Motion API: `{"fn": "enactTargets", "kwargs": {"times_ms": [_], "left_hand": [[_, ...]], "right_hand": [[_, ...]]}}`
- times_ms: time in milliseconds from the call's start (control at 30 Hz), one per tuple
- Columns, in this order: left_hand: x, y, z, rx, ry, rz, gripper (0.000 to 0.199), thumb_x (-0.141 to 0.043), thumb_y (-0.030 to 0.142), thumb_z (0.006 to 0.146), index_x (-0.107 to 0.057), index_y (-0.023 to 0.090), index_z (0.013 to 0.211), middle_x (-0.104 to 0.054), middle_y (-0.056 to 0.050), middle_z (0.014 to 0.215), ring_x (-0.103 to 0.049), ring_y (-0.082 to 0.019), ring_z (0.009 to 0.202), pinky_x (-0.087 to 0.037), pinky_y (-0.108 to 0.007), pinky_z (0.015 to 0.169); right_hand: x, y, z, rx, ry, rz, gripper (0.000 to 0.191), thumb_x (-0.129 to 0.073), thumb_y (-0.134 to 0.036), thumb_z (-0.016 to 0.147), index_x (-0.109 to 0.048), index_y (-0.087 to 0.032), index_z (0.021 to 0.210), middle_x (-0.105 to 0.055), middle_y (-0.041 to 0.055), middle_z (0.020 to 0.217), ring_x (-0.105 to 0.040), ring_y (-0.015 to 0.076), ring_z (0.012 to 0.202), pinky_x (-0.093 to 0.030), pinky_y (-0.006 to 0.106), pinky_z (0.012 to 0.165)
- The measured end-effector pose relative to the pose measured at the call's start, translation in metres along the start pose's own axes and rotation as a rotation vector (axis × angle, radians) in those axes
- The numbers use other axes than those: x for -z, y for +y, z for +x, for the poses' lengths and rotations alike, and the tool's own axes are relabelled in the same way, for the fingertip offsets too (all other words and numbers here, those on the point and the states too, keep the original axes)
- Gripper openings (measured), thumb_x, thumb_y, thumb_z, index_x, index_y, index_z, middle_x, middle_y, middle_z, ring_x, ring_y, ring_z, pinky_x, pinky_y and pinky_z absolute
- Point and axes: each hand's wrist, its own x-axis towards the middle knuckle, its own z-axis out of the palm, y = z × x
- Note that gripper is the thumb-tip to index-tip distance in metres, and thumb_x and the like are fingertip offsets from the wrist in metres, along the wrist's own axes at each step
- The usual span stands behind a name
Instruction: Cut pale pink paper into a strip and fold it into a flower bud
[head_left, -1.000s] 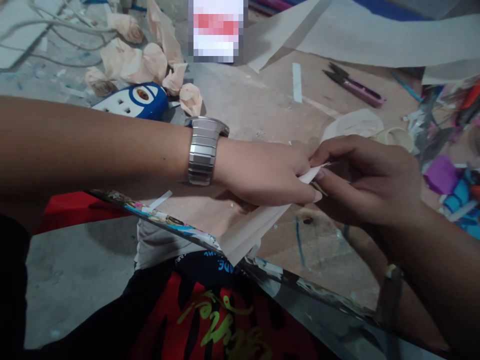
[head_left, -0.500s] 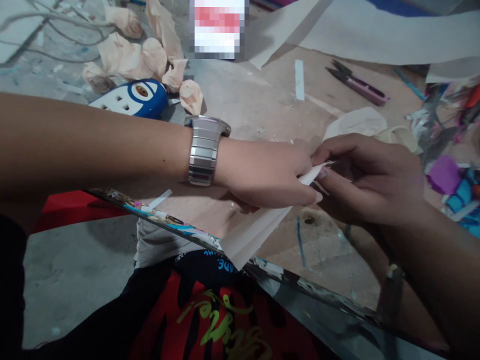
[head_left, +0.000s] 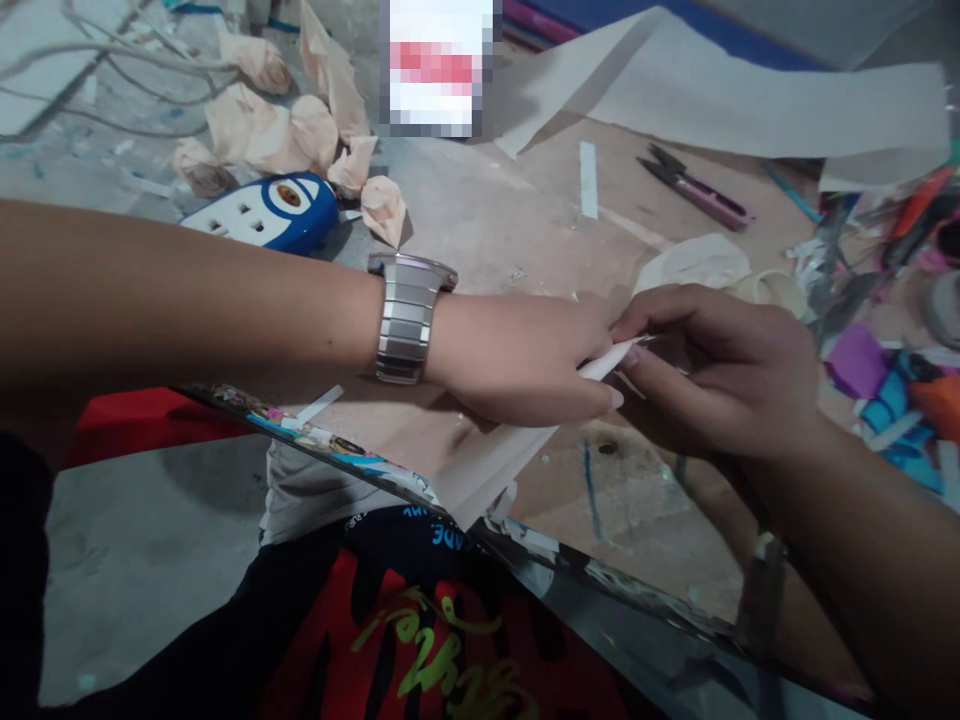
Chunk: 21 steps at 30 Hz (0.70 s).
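Note:
A pale strip of crepe-like paper (head_left: 495,465) runs from between my hands down to the table's front edge, with lengthwise creases. My left hand (head_left: 525,355), with a metal watch on its wrist, is closed on the strip, thumb along its near side. At the strip's upper end, my right hand (head_left: 720,365) pinches the paper between thumb and forefinger. The fingertips of both hands nearly meet there. My left palm and most of its fingers are hidden from view. Just behind my right hand lies a curled pale paper piece (head_left: 694,262).
Thread snips (head_left: 697,190) lie beyond my right hand, near a long pale paper sheet (head_left: 720,100). Several paper rosebuds (head_left: 307,130) surround a blue-and-white power strip (head_left: 262,215) at the left. Colourful scraps (head_left: 862,365) crowd the right side. A pixelated rectangle (head_left: 435,65) stands at the back.
The view has shifted slightly, so the table items sit a little lower and further left. Both hands keep their hold on the paper strip, with almost no change in pose.

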Motion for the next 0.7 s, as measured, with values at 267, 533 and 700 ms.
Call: {"fn": "enactTargets", "kwargs": {"times_ms": [267, 533, 700], "left_hand": [[0.009, 0.006, -0.004, -0.003, -0.113, 0.102, 0.028, -0.052, 0.018, 0.096, -0.066, 0.017, 0.071, -0.061, -0.001, 0.063, -0.043, -0.012, 0.059, -0.03, -0.03, 0.064], [0.021, 0.024, -0.021, -0.014, -0.025, 0.348, 0.031, -0.058, 0.025, 0.098, -0.065, 0.018, 0.068, -0.05, 0.0, 0.054, -0.044, -0.013, 0.059, -0.03, -0.031, 0.07], [0.032, 0.017, -0.012, -0.078, 0.01, 0.29, 0.034, -0.06, 0.043, 0.098, -0.073, 0.017, 0.08, -0.066, -0.002, 0.067, -0.048, -0.011, 0.058, -0.029, -0.03, 0.063]], "right_hand": [[0.001, -0.004, 0.007, 0.125, -0.033, 0.004, 0.011, -0.069, -0.018, 0.089, -0.069, -0.024, 0.099, -0.07, 0.0016, 0.082, -0.064, 0.0148, 0.073, -0.046, 0.031, 0.066], [0.002, -0.002, 0.006, 0.223, 0.054, 0.001, 0.017, -0.07, -0.017, 0.086, -0.069, -0.026, 0.101, -0.069, 0.0017, 0.08, -0.063, 0.018, 0.075, -0.047, 0.038, 0.074], [0.001, -0.004, 0.009, 0.247, 0.068, -0.02, 0.013, -0.07, -0.019, 0.085, -0.069, -0.025, 0.097, -0.071, 0.0006, 0.079, -0.065, 0.0165, 0.071, -0.049, 0.037, 0.074]]}}
